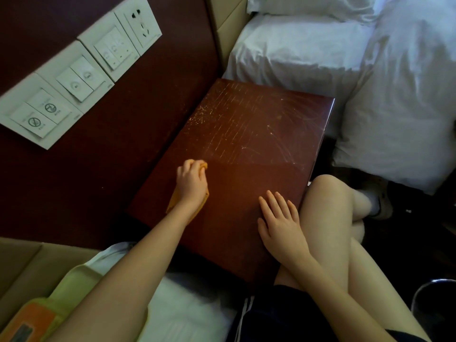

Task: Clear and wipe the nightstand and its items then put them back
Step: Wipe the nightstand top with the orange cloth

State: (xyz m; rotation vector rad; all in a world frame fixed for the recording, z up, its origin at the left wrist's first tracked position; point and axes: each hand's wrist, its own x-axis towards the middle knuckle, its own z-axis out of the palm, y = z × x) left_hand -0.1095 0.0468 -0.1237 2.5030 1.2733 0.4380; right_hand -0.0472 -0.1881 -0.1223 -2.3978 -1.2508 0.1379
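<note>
The left hand [192,184] has its fingers curled round an orange cloth [173,201] and pushes it down on the left edge of the table [246,149]. It looks like the wiping step: a bunched cloth rubs harder than a loose one.

The right hand [280,224] lies flat on the near right part of the table top, fingers straight and a little spread. It holds nothing. It probably rests there to steady the person as they lean in.

The top has nothing on it but the hands and cloth, so the things seem to be moved off already. The far half has pale lines and specks [222,119]. Whether they are dust or scratches cannot be told.

A green tray [81,276] sits on the near bed [190,307], close on the left, likely so the things stay in reach. An orange thing [32,317] lies in it; the arm hides the rest.

A round dark bin [434,294] stands near right. What is inside cannot be seen.
</note>
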